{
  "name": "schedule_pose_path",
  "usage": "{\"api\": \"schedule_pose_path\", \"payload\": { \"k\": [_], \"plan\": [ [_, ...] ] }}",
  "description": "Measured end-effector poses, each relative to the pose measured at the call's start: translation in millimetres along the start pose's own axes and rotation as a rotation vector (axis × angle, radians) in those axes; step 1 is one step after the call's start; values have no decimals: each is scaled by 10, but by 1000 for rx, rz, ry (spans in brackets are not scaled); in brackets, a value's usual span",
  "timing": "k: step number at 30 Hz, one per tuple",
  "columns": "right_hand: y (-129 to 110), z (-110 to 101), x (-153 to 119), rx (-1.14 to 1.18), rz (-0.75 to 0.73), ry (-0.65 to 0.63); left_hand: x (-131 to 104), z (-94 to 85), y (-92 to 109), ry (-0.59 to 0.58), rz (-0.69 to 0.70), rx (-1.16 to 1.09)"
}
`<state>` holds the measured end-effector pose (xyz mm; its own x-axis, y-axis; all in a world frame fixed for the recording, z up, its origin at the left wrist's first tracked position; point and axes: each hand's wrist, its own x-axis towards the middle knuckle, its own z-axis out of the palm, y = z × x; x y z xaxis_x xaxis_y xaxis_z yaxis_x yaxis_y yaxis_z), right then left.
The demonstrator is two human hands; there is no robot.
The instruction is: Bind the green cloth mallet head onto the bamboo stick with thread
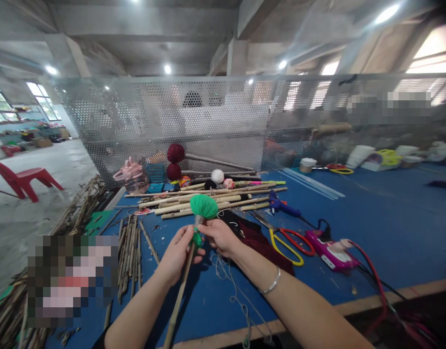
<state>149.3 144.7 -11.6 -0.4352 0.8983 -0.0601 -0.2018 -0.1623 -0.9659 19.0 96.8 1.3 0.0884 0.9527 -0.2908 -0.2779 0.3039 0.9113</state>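
A mallet with a round green cloth head (204,207) and a wooden stick (180,303) is held up over the blue table. Grey wrapping covers its neck, and loose green cloth (197,238) bunches just below. My left hand (178,253) is closed around the stick by this bunched cloth. From the other side, my right hand (220,236) pinches at the neck, its fingertips touching the cloth edge. Grey string (232,281) trails down the table below my right hand. Dark maroon cloth (259,237) lies beside my right forearm.
Scissors with red and yellow handles (288,245), a blue glue gun (283,206) and a magenta power strip (331,251) lie to the right. Wooden sticks (208,201) and maroon-headed mallets (176,153) lie ahead, before a perforated metal screen (223,114). Twigs (130,257) lie left.
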Motion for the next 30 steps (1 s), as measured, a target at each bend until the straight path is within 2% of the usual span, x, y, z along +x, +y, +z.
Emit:
{"api": "schedule_pose_path", "payload": {
  "k": [3, 7, 9, 14, 21, 23, 27, 30],
  "plan": [
    [26, 65, 15, -85, -97, 21, -28, 43, 7, 40, 143, 58],
    [-37, 115, -49, -241, -229, 144, -5, -26, 41, 55, 186, 21],
    [-96, 136, -118, -307, -257, 157, 16, -72, 61, 52, 195, -9],
    [-163, 166, -218, -302, -310, 52, 20, -121, 102, -37, 170, -121],
    [-90, 85, -127, -234, -244, 39, -62, -129, 198, -229, 64, -244],
    [-98, 83, -131, -190, -225, 12, -55, -126, 188, -212, 79, -223],
    [-142, 93, -156, 44, -157, -63, -37, -96, 144, -84, 123, -85],
    [-160, 64, -141, 99, -95, -58, -42, -76, 137, -20, 124, -31]
  ]
}}
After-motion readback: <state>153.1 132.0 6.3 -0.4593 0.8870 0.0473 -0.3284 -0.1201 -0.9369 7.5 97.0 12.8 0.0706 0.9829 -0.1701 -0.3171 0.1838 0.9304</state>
